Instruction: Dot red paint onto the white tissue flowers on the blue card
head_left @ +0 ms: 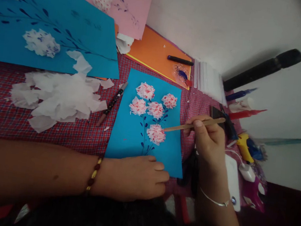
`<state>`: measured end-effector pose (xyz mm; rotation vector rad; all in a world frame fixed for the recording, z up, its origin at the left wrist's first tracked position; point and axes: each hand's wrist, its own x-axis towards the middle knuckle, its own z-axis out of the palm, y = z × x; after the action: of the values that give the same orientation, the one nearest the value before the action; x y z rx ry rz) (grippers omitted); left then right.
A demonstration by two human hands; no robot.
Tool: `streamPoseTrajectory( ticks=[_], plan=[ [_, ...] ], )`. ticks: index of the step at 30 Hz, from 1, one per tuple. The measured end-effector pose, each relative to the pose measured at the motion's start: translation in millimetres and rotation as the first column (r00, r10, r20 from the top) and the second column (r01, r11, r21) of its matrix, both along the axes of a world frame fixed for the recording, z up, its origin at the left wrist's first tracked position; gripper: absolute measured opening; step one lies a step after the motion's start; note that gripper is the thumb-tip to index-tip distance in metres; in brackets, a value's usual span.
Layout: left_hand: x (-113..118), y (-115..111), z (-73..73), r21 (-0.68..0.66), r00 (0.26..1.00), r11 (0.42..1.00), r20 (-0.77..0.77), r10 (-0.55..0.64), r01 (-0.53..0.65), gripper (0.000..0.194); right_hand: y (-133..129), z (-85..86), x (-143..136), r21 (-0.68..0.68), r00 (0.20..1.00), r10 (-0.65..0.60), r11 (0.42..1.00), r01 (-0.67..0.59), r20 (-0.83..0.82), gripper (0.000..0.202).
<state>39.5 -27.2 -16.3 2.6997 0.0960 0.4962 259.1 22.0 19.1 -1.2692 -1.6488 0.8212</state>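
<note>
A blue sheet carries several white paper flowers with red specks and dark blue painted stems and leaves. My right hand grips a thin wooden stick, whose tip touches the right edge of the lowest flower. Across the sheet's lower edge rests my left hand, palm down, fingers lying loosely on it with nothing visible in them. Left of the sheet are a dark dotted pen and a heap of white tissue pieces.
An orange sheet bears a dark pen and a paint smear. Finished blue and pink flower sheets lie upper left. White strips, a white phone and paint tools stand at right by the wall.
</note>
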Motion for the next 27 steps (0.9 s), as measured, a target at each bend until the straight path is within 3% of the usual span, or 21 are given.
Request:
streamPoseTrajectory(
  ticks=[6, 11, 15, 17, 21, 27],
  plan=[
    [0.6, -1.3, -0.8, 0.006, 1.000, 1.000, 0.010, 0.006, -0.006, 0.004, 1.5, -0.5, 1.5, 0.071, 0.997, -0.070, 0.995, 0.073, -0.045, 0.018],
    [-0.2, -1.9, -0.6, 0.004, 1.000, 1.000, 0.018, 0.019, -0.019, 0.005, 0.9, -1.4, 0.7, -0.002, 0.999, -0.021, 1.000, 0.021, 0.024, 0.018],
    [-0.1, -1.7, -1.5, 0.005, 0.999, 1.000, 0.033, 0.013, -0.013, 0.006, -0.3, -4.2, -3.2, 0.045, 0.990, -0.071, 0.996, 0.078, -0.125, 0.017],
    [0.2, -1.6, -1.9, 0.004, 0.999, 1.000, 0.030, 0.012, -0.012, 0.005, 0.4, -7.0, -5.9, -0.006, 0.986, -0.018, 1.000, 0.018, -0.167, 0.015],
    [0.5, -1.8, -2.1, 0.010, 1.000, 1.000, 0.018, 0.016, -0.016, 0.003, 4.0, -12.9, -8.8, -0.163, 0.992, 0.102, 0.980, -0.114, -0.081, 0.016],
    [0.7, -2.2, -2.7, 0.014, 0.998, 0.999, 0.047, 0.030, -0.031, 0.005, 6.2, -16.4, -6.1, -0.154, 0.987, 0.065, 0.984, -0.088, -0.145, 0.014]
  ],
)
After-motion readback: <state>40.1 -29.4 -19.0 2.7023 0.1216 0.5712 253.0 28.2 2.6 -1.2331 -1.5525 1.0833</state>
